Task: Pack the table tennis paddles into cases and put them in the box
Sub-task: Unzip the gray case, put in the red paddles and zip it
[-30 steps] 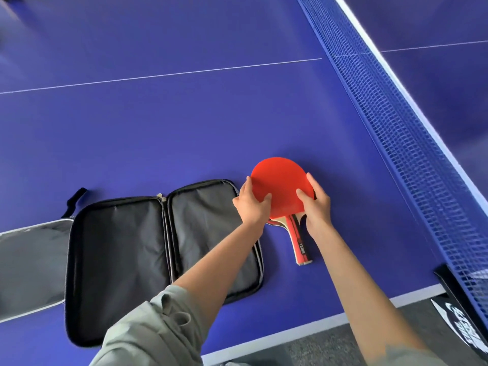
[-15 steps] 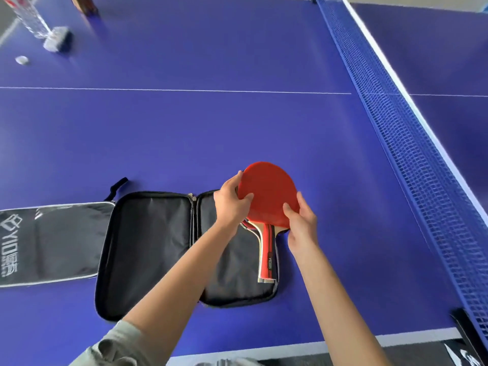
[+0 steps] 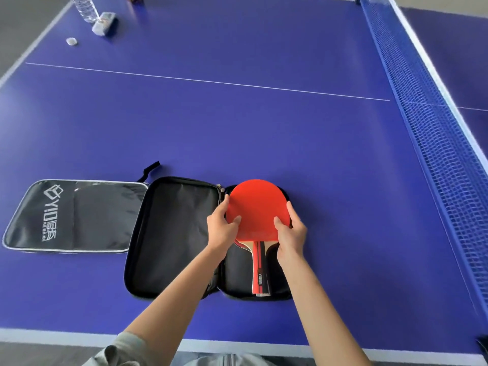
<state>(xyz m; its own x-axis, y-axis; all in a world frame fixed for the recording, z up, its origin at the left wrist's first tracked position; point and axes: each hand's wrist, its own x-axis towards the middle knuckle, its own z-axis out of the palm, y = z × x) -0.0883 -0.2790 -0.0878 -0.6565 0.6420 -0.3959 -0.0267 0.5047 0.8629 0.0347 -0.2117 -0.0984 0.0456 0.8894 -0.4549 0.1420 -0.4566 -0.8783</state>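
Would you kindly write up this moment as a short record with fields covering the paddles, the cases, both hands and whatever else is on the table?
paddles: red paddles stacked, lying over the right half of the open case, handles toward the person
open case: black zip case, spread flat, left half bare
second case: grey case, closed, flat, left of the open one
left hand: left hand grips the blade's left edge
right hand: right hand grips the blade's right edge
far corner: water bottle, bottle cap
table: blue table, net on right
box: not in view
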